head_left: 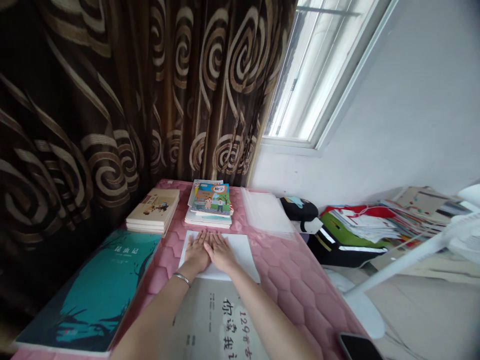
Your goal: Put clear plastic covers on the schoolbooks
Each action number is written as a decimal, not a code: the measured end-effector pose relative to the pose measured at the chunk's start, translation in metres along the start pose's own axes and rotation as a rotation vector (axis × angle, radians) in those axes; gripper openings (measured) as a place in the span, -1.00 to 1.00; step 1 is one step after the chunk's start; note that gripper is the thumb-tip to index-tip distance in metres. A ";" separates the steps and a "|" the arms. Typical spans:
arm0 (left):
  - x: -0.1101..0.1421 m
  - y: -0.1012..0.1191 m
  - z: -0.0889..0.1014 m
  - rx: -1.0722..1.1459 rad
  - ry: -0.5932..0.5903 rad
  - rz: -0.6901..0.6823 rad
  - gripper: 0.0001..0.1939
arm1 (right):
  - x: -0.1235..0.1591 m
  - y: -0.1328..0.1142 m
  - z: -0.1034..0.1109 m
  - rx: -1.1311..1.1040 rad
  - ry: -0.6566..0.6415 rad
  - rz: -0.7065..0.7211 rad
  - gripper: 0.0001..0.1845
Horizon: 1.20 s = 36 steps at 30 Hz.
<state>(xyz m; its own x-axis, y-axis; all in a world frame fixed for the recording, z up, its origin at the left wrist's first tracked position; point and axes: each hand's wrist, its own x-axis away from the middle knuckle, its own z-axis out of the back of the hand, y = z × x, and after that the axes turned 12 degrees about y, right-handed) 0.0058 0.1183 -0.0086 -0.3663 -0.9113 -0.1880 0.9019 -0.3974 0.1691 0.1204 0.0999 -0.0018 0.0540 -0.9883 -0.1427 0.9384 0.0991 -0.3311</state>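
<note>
Left hand [197, 255] and right hand [222, 254] are both flat, palms down, fingers stretched out, meeting around the thumbs and not clamped on anything. Under them is a white sheet [243, 256], right at the far end of a grey book [202, 312] with big brushy characters. Honestly can't tell from this angle if it's loose paper or part of that book. Looks thin, light and bendy to me, so probably easy to crease; I'd take it by the bare right edge, no pinching mid-sheet. The grey book seems heavier, better held by its sides. Everything's on a pink quilted cover [290, 285], likely a bit squishy under pressure. Further out: a book stack [211, 202] beyond the fingertips, clear plastic film [268, 216] to the right, big teal book [107, 285] off left.
</note>
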 end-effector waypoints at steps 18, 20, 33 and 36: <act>0.009 -0.014 0.019 -0.234 0.096 0.295 -0.41 | 0.017 0.079 0.023 0.226 0.012 -0.243 -0.25; 0.006 0.008 0.015 -0.173 0.070 0.169 -0.37 | 0.018 0.078 0.023 0.228 0.015 -0.247 -0.25; -0.007 0.015 0.002 0.048 -0.021 -0.009 -0.34 | 0.019 0.062 0.037 0.290 -0.037 -0.266 -0.26; -0.006 0.014 0.002 0.035 0.005 -0.012 -0.36 | 0.016 0.036 0.034 0.249 -0.026 -0.191 -0.25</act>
<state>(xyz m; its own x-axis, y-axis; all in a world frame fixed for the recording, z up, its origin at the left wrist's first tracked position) 0.0200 0.1179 -0.0037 -0.3764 -0.9058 -0.1947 0.8887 -0.4124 0.2006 0.1668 0.0838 0.0151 -0.1260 -0.9892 -0.0747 0.9870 -0.1174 -0.1102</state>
